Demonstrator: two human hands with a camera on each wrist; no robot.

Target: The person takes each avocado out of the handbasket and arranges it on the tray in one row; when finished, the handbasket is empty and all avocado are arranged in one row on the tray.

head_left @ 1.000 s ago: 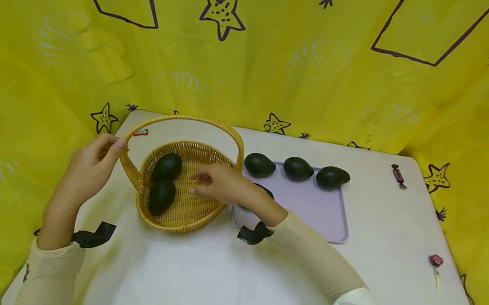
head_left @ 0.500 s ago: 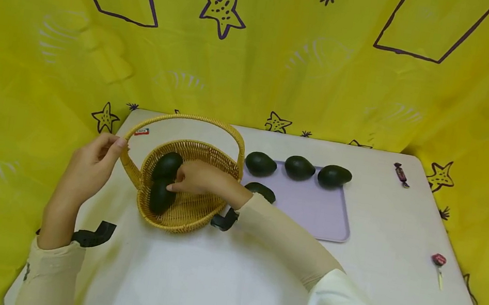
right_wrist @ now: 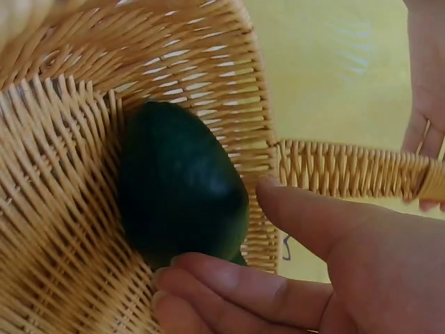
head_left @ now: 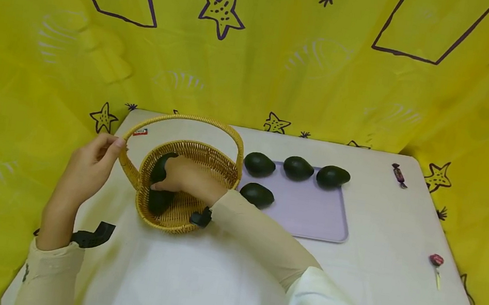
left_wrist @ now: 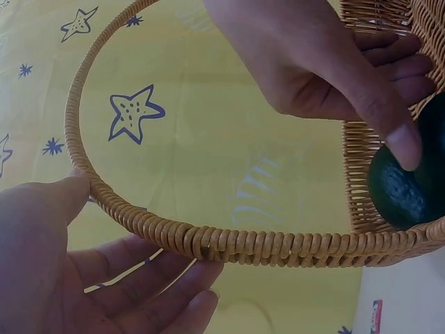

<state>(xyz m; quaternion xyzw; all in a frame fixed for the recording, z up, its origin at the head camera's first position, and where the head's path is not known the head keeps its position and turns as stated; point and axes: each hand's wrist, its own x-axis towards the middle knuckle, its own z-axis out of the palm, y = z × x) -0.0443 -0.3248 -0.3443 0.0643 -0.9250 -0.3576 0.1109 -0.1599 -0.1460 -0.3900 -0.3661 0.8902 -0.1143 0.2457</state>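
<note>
In the head view my left hand [head_left: 88, 169] pinches the left side of the handle [head_left: 193, 117] of a round wicker basket [head_left: 175, 227]. The left wrist view has that thumb on one side of the woven handle and the fingers on the other. My right hand [head_left: 186, 178] reaches into the basket over two dark green avocados, the rear one [head_left: 159, 169] partly covered and the front one [head_left: 159, 204] below the thumb. Seen from the right wrist, the fingers [right_wrist: 229, 292] lie at the end of an avocado [right_wrist: 181, 184], while the thumb stands apart from it.
Right of the basket is a lilac tray [head_left: 310, 221], with several avocados along its back and left sides, one of them this avocado [head_left: 257, 195]. A wrapped candy [head_left: 398, 176] and a lollipop [head_left: 436, 261] lie farther right. Yellow cloth [head_left: 256, 71] surrounds the table.
My right hand has moved left across the basket to the two avocados, uncovering the avocado at the tray's left side. My left hand has kept its hold on the handle.
</note>
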